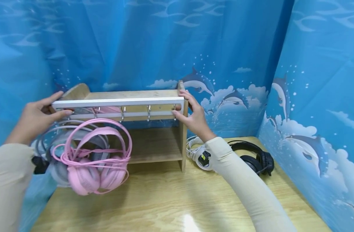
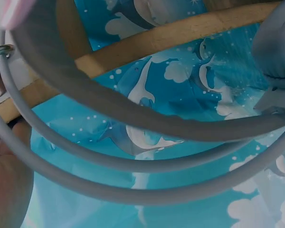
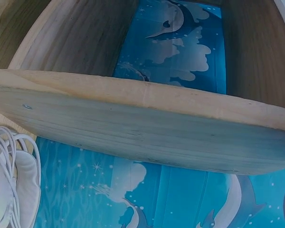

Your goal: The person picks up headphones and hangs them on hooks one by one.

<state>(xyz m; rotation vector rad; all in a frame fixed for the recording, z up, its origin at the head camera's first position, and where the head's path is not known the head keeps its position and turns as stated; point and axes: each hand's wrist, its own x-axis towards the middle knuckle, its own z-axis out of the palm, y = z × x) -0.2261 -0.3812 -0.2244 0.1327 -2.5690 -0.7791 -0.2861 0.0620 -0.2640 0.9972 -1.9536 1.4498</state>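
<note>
A white rail (image 1: 119, 102) with several metal hooks spans the front of a two-level wooden shelf (image 1: 156, 141). My left hand (image 1: 35, 117) grips its left end, thumb in front. At the other end, my right hand (image 1: 194, 114) pinches the rail, thumb low on the front and fingers over the top. Pink headphones (image 1: 84, 177) with a looped cord hang below the left hooks. Behind them hang grey headphones (image 1: 59, 170), partly hidden; their grey bands (image 2: 147, 199) curve past a hook (image 2: 2, 51) in the left wrist view.
White headphones (image 1: 204, 158) with a bundled cable lie right of the shelf on the wooden table (image 1: 165, 196). Farther right are black headphones (image 1: 250, 156). Blue dolphin-print curtains (image 1: 153, 42) enclose the back and sides. The shelf's side panel (image 3: 142, 128) fills much of the right wrist view.
</note>
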